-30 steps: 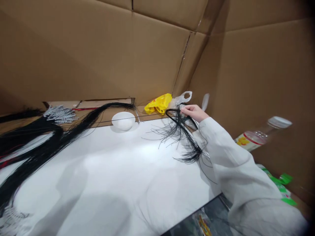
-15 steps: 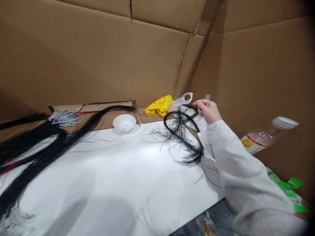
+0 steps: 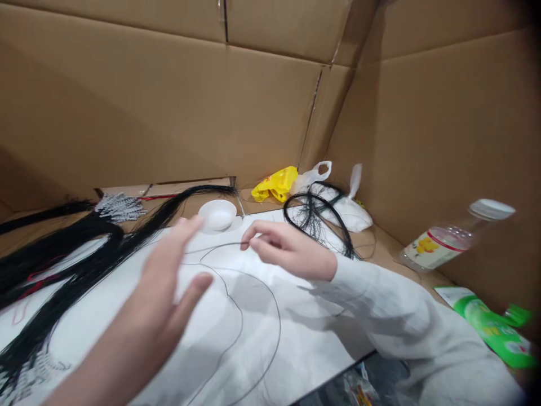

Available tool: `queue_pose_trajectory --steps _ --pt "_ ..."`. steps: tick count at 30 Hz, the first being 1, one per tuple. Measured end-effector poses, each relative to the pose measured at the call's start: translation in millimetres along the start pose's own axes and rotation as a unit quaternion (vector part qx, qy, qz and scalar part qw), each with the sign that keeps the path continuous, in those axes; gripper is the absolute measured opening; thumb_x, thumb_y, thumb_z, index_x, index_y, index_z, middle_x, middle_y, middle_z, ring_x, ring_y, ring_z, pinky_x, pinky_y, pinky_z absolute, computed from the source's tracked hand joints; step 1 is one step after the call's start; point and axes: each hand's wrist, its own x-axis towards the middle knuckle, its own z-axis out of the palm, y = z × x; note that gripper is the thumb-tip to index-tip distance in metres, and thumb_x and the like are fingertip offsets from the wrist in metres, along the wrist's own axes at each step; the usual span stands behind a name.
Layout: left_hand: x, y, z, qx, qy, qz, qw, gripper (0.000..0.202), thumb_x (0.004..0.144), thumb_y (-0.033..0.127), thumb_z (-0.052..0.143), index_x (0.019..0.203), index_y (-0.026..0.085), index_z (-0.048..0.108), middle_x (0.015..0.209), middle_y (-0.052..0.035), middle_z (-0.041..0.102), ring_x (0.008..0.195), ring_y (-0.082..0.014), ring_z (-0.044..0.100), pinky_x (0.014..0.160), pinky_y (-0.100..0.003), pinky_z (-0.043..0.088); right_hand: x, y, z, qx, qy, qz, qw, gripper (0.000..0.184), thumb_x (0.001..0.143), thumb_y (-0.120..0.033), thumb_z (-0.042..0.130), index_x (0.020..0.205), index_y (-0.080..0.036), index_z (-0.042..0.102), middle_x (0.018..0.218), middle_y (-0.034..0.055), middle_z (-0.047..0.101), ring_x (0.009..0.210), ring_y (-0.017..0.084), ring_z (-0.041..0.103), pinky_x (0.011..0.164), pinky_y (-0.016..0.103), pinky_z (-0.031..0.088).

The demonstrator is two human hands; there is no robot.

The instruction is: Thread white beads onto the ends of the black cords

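Observation:
My right hand pinches a thin black cord between thumb and forefinger above the white work surface. Thin dark curves loop below across the white; I cannot tell whether all belong to the same cord. On the left, my left hand is raised and slightly blurred, with thumb and fingers apart and nothing visible in it. Behind the right hand lies a coil of black cords with frayed ends. A thick bundle of long black cords with white tips spreads along the left side.
At the back stand a small white bowl and a yellow plastic bag, beside a white bag. A clear bottle leans at the right above a green packet. A dark tray sits at the front edge. Cardboard walls enclose the place.
My right hand has come from the coil at the back right toward the middle, with a cord in its fingers. My left hand has entered from the lower left.

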Motion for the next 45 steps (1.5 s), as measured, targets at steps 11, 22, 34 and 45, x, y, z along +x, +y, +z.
queue_pose_trajectory --steps 11,22,34,45 --pt "-7.0 -33.3 29.0 -0.199 -0.045 -0.251 0.946 0.024 0.081 0.041 0.046 0.084 0.022 0.059 0.052 0.004 0.031 0.046 -0.0114 0.028 0.041 -0.021 0.021 14.2 48.9 11.7 0.434 0.089 0.138 0.886 0.012 0.084 -0.025 0.048 0.082 -0.014 0.053 0.053 -0.007 0.033 0.039 0.003 0.02 0.039 0.015 0.013" --pt "-41.6 -63.3 72.6 -0.382 -0.041 -0.358 0.851 0.022 0.085 0.042 0.04 0.085 0.022 0.049 0.053 0.0064 0.024 0.049 -0.0092 0.019 0.043 -0.018 0.019 16.5 79.3 19.8 0.509 0.174 0.21 0.816 0.058 0.094 -0.045 0.011 0.089 -0.009 0.057 0.082 0.0136 0.065 0.061 0.013 0.059 0.058 0.026 0.044" --pt "-52.4 -62.8 84.6 -0.397 -0.007 -0.427 0.812 0.018 0.083 0.042 0.043 0.083 0.024 0.047 0.055 0.0059 0.036 0.044 -0.0086 0.027 0.034 -0.016 0.021 26.8 156.2 15.1 0.308 0.232 0.261 0.885 0.052 0.092 -0.049 0.018 0.087 -0.013 0.055 0.095 0.0163 0.065 0.083 0.018 0.064 0.076 0.033 0.049" --pt "-53.9 -69.5 85.7 -0.408 -0.019 -0.447 0.796 0.013 0.08 0.031 0.045 0.088 0.022 0.051 0.057 0.0061 0.029 0.047 -0.0075 0.023 0.039 -0.015 0.021 15.0 186.3 10.2 -0.157 0.215 0.166 0.95 0.007 0.063 -0.012 0.063 0.065 -0.016 0.058 0.076 0.0043 0.055 0.081 0.019 0.048 0.083 0.036 0.036"
